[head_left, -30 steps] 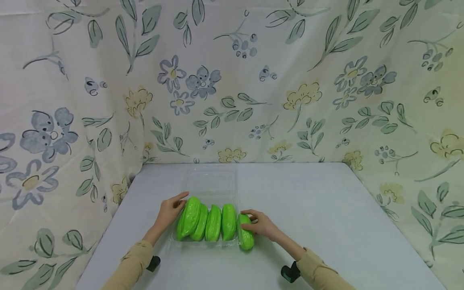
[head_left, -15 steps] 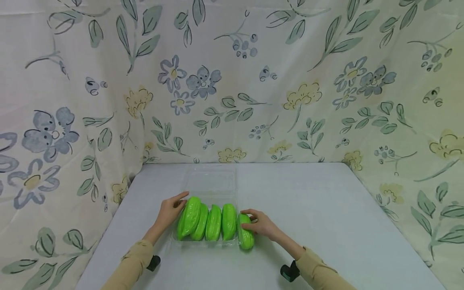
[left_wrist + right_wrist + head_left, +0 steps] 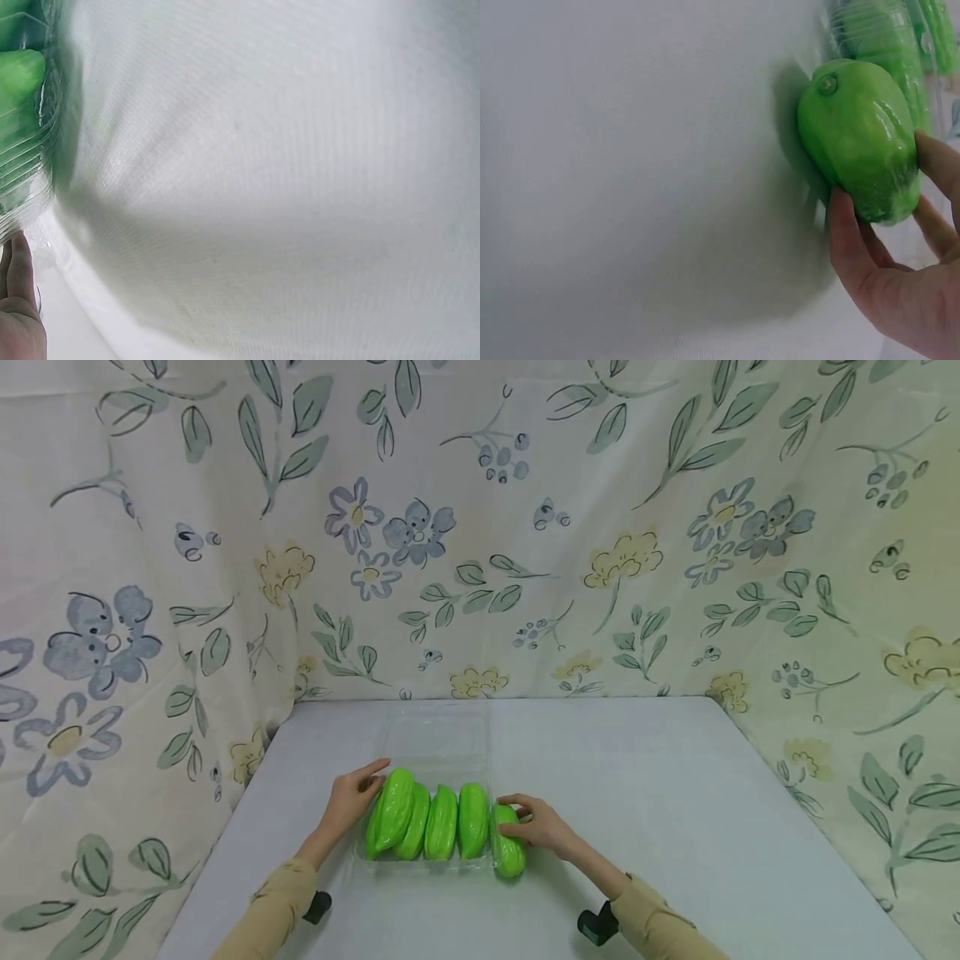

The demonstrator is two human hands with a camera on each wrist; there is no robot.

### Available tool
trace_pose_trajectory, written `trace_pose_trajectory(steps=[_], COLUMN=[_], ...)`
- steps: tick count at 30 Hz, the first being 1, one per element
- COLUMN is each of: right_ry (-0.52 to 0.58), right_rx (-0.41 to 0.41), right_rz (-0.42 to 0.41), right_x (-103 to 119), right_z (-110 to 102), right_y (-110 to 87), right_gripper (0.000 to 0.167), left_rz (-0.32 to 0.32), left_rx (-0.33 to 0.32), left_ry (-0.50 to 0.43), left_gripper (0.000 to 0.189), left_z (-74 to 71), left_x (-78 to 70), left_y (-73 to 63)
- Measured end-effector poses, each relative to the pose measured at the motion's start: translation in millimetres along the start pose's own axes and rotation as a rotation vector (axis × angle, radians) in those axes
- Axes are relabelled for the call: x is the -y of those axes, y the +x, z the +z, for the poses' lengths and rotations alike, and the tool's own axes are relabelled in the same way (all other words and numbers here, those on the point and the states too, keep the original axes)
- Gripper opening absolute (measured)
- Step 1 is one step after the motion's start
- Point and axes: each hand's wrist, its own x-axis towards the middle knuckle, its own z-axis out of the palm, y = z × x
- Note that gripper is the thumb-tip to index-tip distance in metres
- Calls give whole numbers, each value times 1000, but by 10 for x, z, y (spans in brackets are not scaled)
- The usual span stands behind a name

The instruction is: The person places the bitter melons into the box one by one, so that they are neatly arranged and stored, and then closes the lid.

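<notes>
My left hand [image 3: 351, 795] lies at the left side of a clear plastic container [image 3: 474, 865] on the table, its fingers touching it. In the left wrist view, straight fingers [image 3: 20, 270] reach the ribbed container wall [image 3: 30, 169]. Glossy green elongated, fruit-like pieces [image 3: 442, 822] fill the container side by side; one at the left [image 3: 395, 810] leans over its neighbours. Just outside the right wall, my right hand [image 3: 542, 824] grips another green fruit-like piece [image 3: 510, 856]. The right wrist view shows fingers and thumb round that piece's lower end [image 3: 859, 139], its rounded tip facing the camera.
The container's clear lid [image 3: 435, 732] lies folded open toward the back of the white table [image 3: 675, 827]. A patterned curtain [image 3: 480, 543] hangs behind and at both sides. Small dark devices [image 3: 597, 925] sit beside the wrists.
</notes>
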Motion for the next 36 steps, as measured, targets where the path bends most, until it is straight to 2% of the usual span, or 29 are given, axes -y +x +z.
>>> trace_pose_trajectory(steps=[13,23,36], right_ry=[54,97,78], right_rx=[-10,-25,-133], right_rz=[28,49,99], right_x=[-28,-45,-45], right_z=[-49,-118,-297], right_y=[-30,-41,6], right_gripper=[50,54,53], left_rz=[7,50,52], left_rx=[-4,-15,-21], left_ry=[-20,-35,-49], left_gripper=[32,33,32], left_z=[6,-10,-10], left_x=[8,-6,-4], left_y=[-22,-8,-18])
